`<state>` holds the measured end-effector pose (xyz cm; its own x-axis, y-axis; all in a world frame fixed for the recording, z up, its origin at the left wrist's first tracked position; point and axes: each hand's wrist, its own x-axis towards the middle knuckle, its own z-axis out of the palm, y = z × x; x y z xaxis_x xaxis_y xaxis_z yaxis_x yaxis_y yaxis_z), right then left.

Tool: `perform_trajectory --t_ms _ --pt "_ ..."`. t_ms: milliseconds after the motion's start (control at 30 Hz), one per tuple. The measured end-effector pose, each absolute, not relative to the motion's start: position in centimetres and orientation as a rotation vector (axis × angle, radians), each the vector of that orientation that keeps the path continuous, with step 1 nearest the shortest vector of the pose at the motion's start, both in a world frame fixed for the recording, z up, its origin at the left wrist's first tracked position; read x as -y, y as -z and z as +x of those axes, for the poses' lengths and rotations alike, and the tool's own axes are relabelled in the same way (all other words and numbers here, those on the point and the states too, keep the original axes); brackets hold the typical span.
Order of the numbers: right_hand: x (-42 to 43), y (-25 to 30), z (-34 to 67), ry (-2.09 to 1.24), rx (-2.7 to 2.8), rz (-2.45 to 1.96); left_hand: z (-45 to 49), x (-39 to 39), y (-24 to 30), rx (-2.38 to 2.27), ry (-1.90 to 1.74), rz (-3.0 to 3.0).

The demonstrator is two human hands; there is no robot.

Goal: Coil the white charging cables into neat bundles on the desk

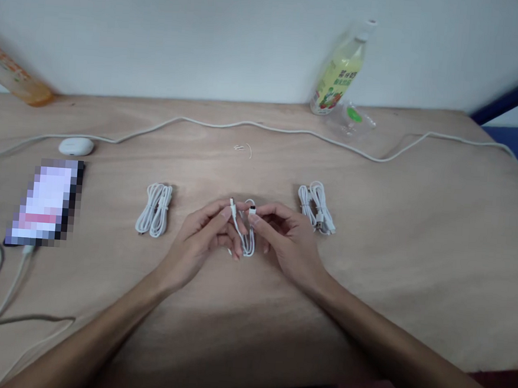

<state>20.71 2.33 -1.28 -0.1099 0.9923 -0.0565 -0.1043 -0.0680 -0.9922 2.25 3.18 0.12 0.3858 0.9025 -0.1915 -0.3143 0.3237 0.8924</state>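
Observation:
Both my hands meet over the middle of the wooden table (pixel 413 276). My left hand (pixel 203 234) pinches one plug end of a folded white cable (pixel 247 240). My right hand (pixel 285 237) pinches the cable's other end, close beside the first. The cable's loops hang between my palms and touch the table. A coiled white cable (pixel 154 209) lies to the left of my left hand. Another bundled white cable (pixel 316 207) lies to the right of my right hand.
A phone (pixel 48 202) with a cord plugged in lies at the left, a white earbud case (pixel 76 146) behind it. A long white cord (pixel 264 126) runs across the back. A drink bottle (pixel 341 70) and an orange bottle (pixel 14 73) stand by the wall.

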Motion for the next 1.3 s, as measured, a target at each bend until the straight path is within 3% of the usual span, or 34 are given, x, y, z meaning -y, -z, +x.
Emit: perform_trajectory --t_ms 1300 --pt "-2.6 1.7 20.8 -1.466 1.196 -1.016 2.7 -3.1 -1.4 -1.062 -0.876 1.025"
